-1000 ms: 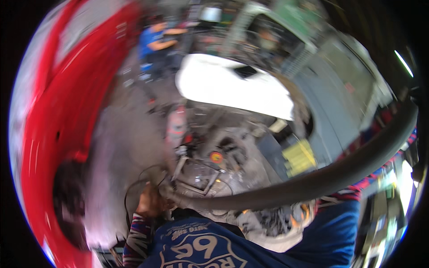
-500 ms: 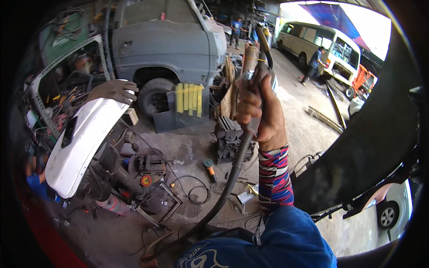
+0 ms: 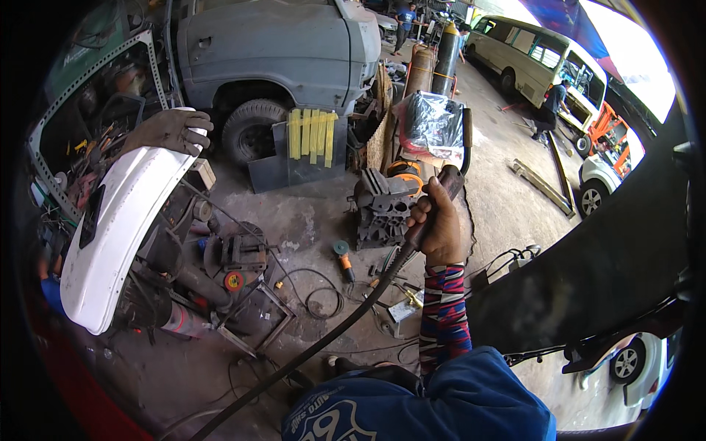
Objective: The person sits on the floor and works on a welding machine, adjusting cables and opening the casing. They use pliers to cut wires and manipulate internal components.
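My right hand (image 3: 439, 228) is closed around the dark handle of a welding torch (image 3: 450, 180). The torch's bent neck points upward, in front of a plastic-wrapped bundle (image 3: 432, 121). From the handle, a thick black cable (image 3: 323, 338) runs down to the lower left edge. My right forearm wears a patterned sleeve below a blue shirt. My left hand does not show. At the left, a grey work glove (image 3: 169, 132) drapes over the top of a white curved panel (image 3: 125, 228); no arm is seen leading into it.
An engine block (image 3: 382, 209) and an angle grinder (image 3: 343, 259) sit on the floor ahead. Cables coil near a metal frame (image 3: 254, 316). Gas cylinders (image 3: 446, 59) stand behind the bundle. A dark panel (image 3: 566, 272) fills the right side. Other people are farther back.
My right hand has come down and slightly right with the torch, uncovering the plastic-wrapped bundle. The cable stretches more toward the lower left. The glove keeps its place on the white panel.
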A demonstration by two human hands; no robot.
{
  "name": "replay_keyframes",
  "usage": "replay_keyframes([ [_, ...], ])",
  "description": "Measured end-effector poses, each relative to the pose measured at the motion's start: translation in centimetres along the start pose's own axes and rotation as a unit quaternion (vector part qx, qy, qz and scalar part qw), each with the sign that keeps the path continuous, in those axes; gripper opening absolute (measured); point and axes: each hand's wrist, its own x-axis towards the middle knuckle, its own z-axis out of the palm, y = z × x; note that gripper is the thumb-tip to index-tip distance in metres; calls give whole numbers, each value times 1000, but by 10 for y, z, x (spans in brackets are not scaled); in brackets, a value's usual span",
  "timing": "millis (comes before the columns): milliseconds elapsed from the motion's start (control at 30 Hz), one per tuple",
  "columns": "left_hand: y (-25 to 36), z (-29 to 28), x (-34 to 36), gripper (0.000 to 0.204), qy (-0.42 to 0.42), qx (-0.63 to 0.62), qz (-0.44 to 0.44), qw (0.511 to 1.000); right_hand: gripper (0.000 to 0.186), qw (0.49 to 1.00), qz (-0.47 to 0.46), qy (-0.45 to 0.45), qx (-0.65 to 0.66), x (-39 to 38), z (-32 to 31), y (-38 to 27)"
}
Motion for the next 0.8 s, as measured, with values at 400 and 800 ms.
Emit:
replay_keyframes([
  [400, -84, -47, 90, 48, 317, 373, 108, 866, 24, 989, -34, 93, -112, -69, 49, 76],
  [800, -193, -416, 65, 29, 246, 482, -426, 725, 28, 954, -145, 196, -174, -192, 104, 104],
])
